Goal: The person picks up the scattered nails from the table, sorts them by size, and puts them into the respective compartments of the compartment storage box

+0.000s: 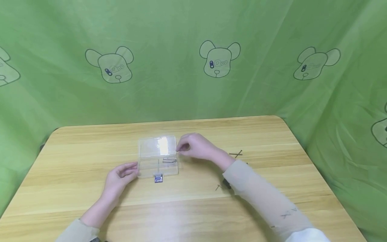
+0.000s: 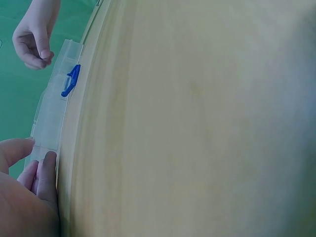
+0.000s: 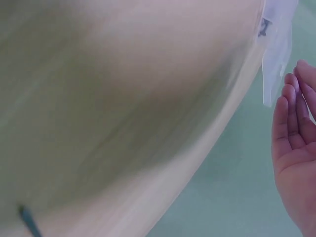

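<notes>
Fingers of the left hand are bent lightly, with a gap to the thumb; together they hold the left end of a clear plastic box. We locate this box left of centre in the lower half of the head frame, flat on the wooden table. Its lid is raised at the far side, and a blue latch projects from the near wall. A divider separates the left and right halves; in the right half, toward the lid, we note several metal fasteners lying side by side.

We find the right hand beside the right edge of the lid, fingers bent and the thumb brought close to the forefinger. We cannot tell whether a small part is pinched there. The right forearm, in a pale sleeve, reaches in from the lower right; the left forearm rises from the lower left.

Right of centre, we observe a crossed pair of fasteners on the table.

From the left wrist view we obtain the box edge-on, the left thumb above the fingers. From the right wrist view we obtain the right palm, turned away in the head view, and a blurred dark rod at lower left, which we cannot identify.
</notes>
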